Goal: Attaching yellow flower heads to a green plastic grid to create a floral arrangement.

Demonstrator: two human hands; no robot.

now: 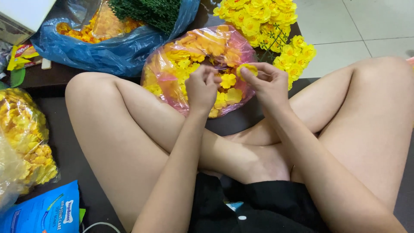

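Seated cross-legged, both hands raised over a pink bag [172,64] of yellow petals. Right hand [268,84] pinching a yellow flower [247,69] between thumb and fingertips, held just above the bag's right edge. Left hand [202,88] curled closed right beside it, fingertips pressed together on something too small to tell, almost touching the flower. Behind, a blue bag [116,51] holding more petals and green stems; finished flower bunch [267,26] at upper right; clear bag [26,138] of petals at left
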